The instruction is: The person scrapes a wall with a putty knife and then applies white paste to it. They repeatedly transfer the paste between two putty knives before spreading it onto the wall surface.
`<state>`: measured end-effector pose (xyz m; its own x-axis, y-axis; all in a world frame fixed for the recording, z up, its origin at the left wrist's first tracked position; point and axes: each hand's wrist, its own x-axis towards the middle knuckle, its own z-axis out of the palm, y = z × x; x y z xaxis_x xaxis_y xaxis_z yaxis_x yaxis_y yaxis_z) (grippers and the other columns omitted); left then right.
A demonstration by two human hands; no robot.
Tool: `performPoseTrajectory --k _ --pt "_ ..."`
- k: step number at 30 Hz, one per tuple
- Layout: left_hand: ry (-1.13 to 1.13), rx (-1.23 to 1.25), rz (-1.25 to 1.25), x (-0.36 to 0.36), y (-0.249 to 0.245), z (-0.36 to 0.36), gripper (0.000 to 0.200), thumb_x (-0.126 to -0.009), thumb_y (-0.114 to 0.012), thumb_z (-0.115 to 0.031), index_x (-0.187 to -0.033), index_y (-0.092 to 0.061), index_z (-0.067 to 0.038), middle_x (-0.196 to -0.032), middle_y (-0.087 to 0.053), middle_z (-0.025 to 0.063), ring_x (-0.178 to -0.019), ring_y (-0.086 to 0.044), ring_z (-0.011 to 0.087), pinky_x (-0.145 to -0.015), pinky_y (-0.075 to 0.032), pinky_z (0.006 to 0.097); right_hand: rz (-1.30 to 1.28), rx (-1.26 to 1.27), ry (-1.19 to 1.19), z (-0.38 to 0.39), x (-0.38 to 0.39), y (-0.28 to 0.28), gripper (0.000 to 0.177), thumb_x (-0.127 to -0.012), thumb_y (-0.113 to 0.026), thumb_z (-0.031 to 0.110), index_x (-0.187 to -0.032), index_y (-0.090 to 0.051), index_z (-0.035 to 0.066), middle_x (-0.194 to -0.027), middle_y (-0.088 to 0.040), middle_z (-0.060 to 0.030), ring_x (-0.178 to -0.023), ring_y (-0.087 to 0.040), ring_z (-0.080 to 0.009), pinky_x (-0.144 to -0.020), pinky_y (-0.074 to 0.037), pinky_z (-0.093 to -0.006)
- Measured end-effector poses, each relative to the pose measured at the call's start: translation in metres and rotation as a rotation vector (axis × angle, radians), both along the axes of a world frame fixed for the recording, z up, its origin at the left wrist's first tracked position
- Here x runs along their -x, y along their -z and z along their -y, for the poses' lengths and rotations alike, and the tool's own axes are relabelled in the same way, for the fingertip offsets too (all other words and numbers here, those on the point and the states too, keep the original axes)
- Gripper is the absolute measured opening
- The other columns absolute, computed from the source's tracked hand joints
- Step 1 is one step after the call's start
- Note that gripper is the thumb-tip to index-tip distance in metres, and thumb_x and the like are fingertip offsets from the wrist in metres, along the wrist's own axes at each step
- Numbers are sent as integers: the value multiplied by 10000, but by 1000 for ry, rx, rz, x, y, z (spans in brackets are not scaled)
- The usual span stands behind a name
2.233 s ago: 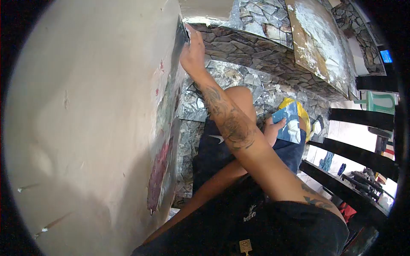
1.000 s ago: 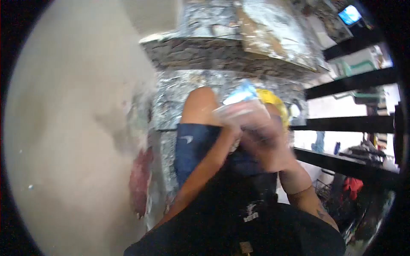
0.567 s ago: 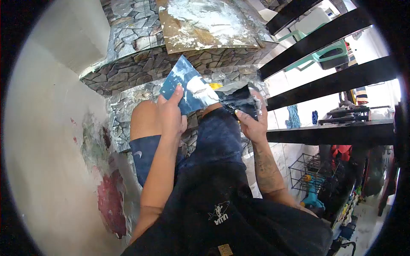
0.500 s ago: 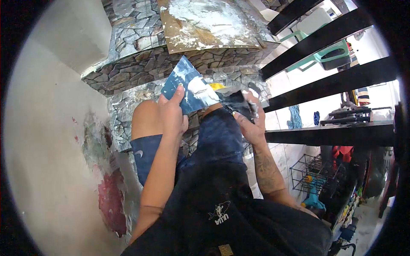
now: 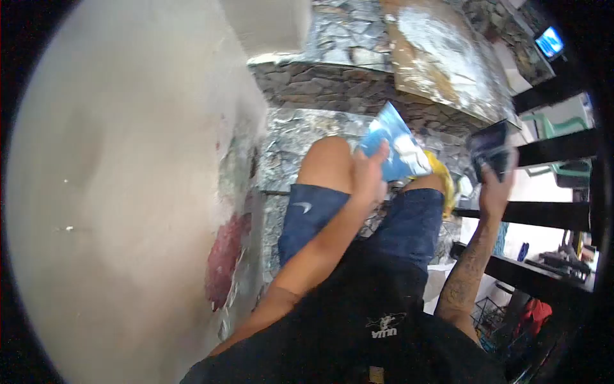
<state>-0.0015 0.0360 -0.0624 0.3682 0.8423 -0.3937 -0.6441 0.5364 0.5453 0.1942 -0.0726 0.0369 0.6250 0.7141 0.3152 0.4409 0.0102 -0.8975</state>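
Observation:
My left hand (image 5: 369,176) grips a blue flat sheet (image 5: 389,120) above my knees, with the thumb on top. White putty (image 5: 405,148) lies in a smear across the sheet. Out to the right, my right hand (image 5: 496,193) is closed around a dark, flat, rectangular scraper (image 5: 488,142), blurred by motion and held away from the sheet. Just beyond my knee, a yellow cloth or bag (image 5: 441,178) hangs down, partly covered by the sheet.
A brown board (image 5: 409,73) caked with white putty lies on the upper stone-patterned step (image 5: 358,32). On the left, the wall (image 5: 141,160) has a peeling red patch (image 5: 228,259). Black railing bars (image 5: 553,216) run along the right, with a green chair (image 5: 569,125) beyond.
My right hand has moved the scraper away from the blue sheet, out to the right. The view has swung left, showing more wall. More of the yellow item shows now.

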Motion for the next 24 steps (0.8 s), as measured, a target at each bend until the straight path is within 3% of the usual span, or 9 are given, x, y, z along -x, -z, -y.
performPoseTrajectory --k 1,3,4,5,6,8,10,13,24 --pt "21 102 90 -8 25 11 349 -806 -660 -133 -1086 -493 -8 -987 -580 95 -855 -577 187 -737 -479 328 -195 -223 -86 -24 34 -21 624 -713 -579 -44 -1300 -368 -32 -1270 -458 -126 -1158 -457 -236 -959 -389 -355" --pt "107 7 -58 -22 94 26 420 -781 -675 -126 -1142 -484 -30 -1031 -563 86 -972 -524 214 -846 -418 343 224 -105 -199 -79 89 -11 631 -713 -579 -50 -1307 -365 -22 -1258 -469 -126 -1140 -475 -238 -952 -397 -352" --pt "66 186 -111 -34 118 38 438 -793 -669 -173 -1169 -487 -40 -1043 -559 63 -948 -532 192 -818 -424 329 403 -119 -258 -112 125 -13 637 -713 -583 -47 -1311 -366 -9 -1253 -474 -124 -1147 -470 -239 -965 -386 -356" --pt "150 13 -222 -26 97 36 392 -805 -657 -207 -1128 -522 -33 -1011 -575 66 -922 -542 183 -796 -431 322 462 -249 -380 -151 169 -4 631 -715 -555 -47 -1316 -379 34 -1233 -487 -116 -1177 -434 -228 -1006 -331 -357" --pt "213 -161 -336 -19 80 36 358 -816 -644 -242 -1087 -557 -25 -979 -591 70 -895 -552 174 -774 -439 315 171 -237 -507 -180 207 9 625 -716 -511 -63 -1315 -389 66 -1235 -488 -119 -1198 -411 -235 -1028 -289 -351" --pt "290 -28 -159 -40 126 29 267 -808 -648 -196 -991 -595 -9 -873 -614 85 -822 -565 179 -734 -449 320 -92 -186 -518 -236 251 61 569 -721 -439 -101 -1272 -408 39 -1267 -448 -166 -1203 -405 -279 -1019 -295 -348" --pt "217 56 -53 -33 105 22 253 -795 -659 -159 -983 -590 -4 -871 -616 79 -793 -564 174 -725 -448 322 9 -303 -355 -281 279 94 542 -715 -410 -102 -1243 -417 22 -1228 -450 -195 -1174 -415 -306 -1003 -304 -358" --pt "157 97 -18 -33 104 28 216 -784 -658 -98 -969 -582 -14 -873 -621 60 -756 -567 157 -717 -454 319 -67 -217 -287 -306 300 90 535 -702 -381 -101 -1224 -424 9 -1173 -462 -218 -1130 -429 -346 -987 -312 -370" --pt "220 61 33 -33 98 36 265 -789 -659 -99 -1029 -576 -24 -889 -606 19 -780 -541 116 -740 -435 281 -79 -188 -293 -333 312 86 576 -638 -402 -48 -1213 -422 -10 -1126 -459 -240 -1083 -429 -385 -969 -316 -393"
